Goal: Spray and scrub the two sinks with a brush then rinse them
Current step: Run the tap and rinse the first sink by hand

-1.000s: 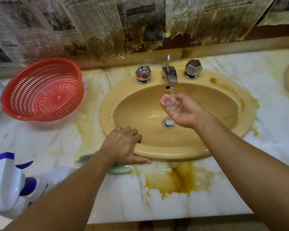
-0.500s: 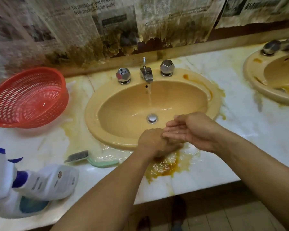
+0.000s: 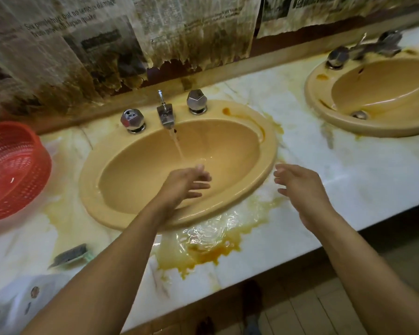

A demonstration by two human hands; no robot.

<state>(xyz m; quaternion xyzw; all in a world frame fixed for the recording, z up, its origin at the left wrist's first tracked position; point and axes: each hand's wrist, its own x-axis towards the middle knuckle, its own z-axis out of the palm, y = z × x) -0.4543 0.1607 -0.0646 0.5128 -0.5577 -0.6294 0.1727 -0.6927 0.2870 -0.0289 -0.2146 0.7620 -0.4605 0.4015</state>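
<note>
A tan oval sink (image 3: pixel 90 180) sits in the marble counter in front of me, and water runs from its chrome tap (image 3: pixel 165 115) into the bowl. My left hand (image 3: pixel 184 183) reaches over the front of the bowl with fingers spread, right under the stream, holding nothing. My right hand (image 3: pixel 300 187) hovers open above the counter just right of the sink rim. A second tan sink (image 3: pixel 324 112) lies at the far right. The green-backed brush (image 3: pixel 70 255) lies on the counter at the front left, partly behind my left forearm. A white spray bottle (image 3: pixel 12 308) lies at the bottom left.
A red plastic colander (image 3: pixel 12 170) stands left of the sink. A puddle of water over an orange stain (image 3: pixel 208 243) spreads on the counter (image 3: pixel 348 180) in front of the sink. Stained newspaper (image 3: pixel 82 44) covers the back wall. The counter's front edge drops to a tiled floor (image 3: pixel 300 310).
My hands were together over the stain at the counter's front; they have parted, the left going into the bowl under the stream and the right lifting to the right. My view shifted right.
</note>
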